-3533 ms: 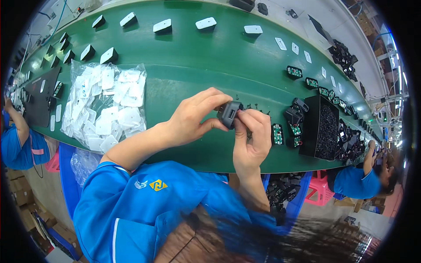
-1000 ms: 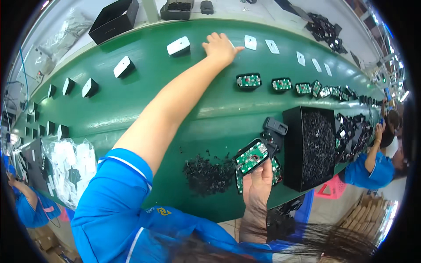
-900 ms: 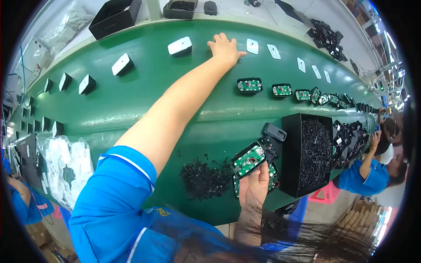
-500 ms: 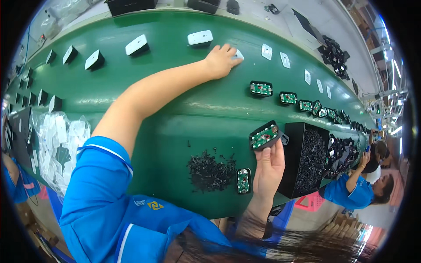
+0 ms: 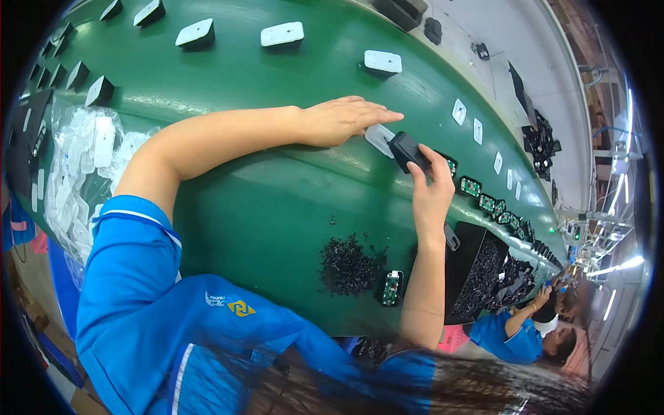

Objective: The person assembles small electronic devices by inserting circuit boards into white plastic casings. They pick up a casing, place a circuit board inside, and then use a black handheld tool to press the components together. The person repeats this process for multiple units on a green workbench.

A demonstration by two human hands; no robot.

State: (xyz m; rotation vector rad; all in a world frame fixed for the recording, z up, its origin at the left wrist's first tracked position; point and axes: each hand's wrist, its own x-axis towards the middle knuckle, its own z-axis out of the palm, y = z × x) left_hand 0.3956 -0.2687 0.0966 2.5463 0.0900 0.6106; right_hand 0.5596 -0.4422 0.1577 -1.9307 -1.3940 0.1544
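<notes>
My left hand (image 5: 346,120) reaches across the green work surface, its long fingers stretched over a thin white plastic cover (image 5: 378,140). The cover's upper edge is tucked at those fingers; my thumb is hidden. From the right, my right hand (image 5: 434,171) pinches a small black plastic housing (image 5: 407,152), its dark outer side showing. The housing meets or overlaps the cover's right edge. Nearer me, another housing with a green circuit board (image 5: 391,289) lies by a heap of small black screws (image 5: 351,266).
White-topped housings (image 5: 382,62) line the far left. Loose white covers (image 5: 459,111) and open housings with boards (image 5: 470,186) run off to the right. A black box of screws (image 5: 465,266) stands right of my forearm; a clear bag of white parts (image 5: 77,183) lies left. A co-worker (image 5: 515,335) sits beyond.
My left hand has drawn the white cover nearer. My right hand has raised the housing to it and turned it, so the board no longer shows. The view has shifted.
</notes>
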